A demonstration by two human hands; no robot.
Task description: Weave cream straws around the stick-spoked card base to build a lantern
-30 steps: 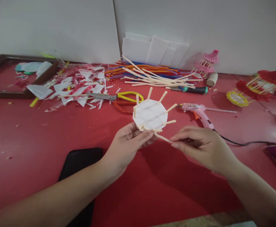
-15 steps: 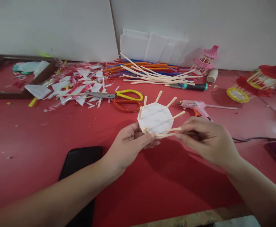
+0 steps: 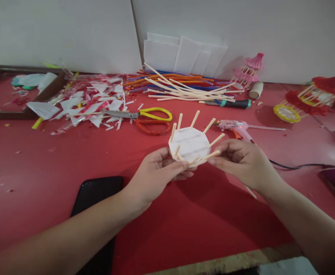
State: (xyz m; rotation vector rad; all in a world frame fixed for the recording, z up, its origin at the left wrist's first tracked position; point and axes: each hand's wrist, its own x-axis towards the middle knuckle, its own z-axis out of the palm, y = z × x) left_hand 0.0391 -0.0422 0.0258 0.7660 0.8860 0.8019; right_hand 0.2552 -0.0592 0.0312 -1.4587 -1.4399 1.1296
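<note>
A white, many-sided disc (image 3: 189,141) with several short cream sticks standing around its edge is held just above the red table. My left hand (image 3: 156,173) is closed on its near left edge, thumb on top and fingers beneath. Along the near rim runs a thin cream strip (image 3: 200,163). My right hand (image 3: 242,158) pinches this strip at the disc's right edge, close beside one of the sticks. A loose end, seemingly of the same strip, pokes out below my right hand. The pinched part is mostly hidden by my fingertips.
Yellow-and-red-handled scissors (image 3: 153,120) lie beyond the disc, near white scraps (image 3: 98,103). A pink glue gun (image 3: 239,128) rests to the right. Cream and coloured strands (image 3: 181,89) lie at the back, with a cutter (image 3: 233,103). A black phone (image 3: 98,194) is at left.
My right fingers have moved in against the disc's edge, bringing the strip along the rim. The disc has tilted and turned slightly. A loose strip end now shows below my right hand.
</note>
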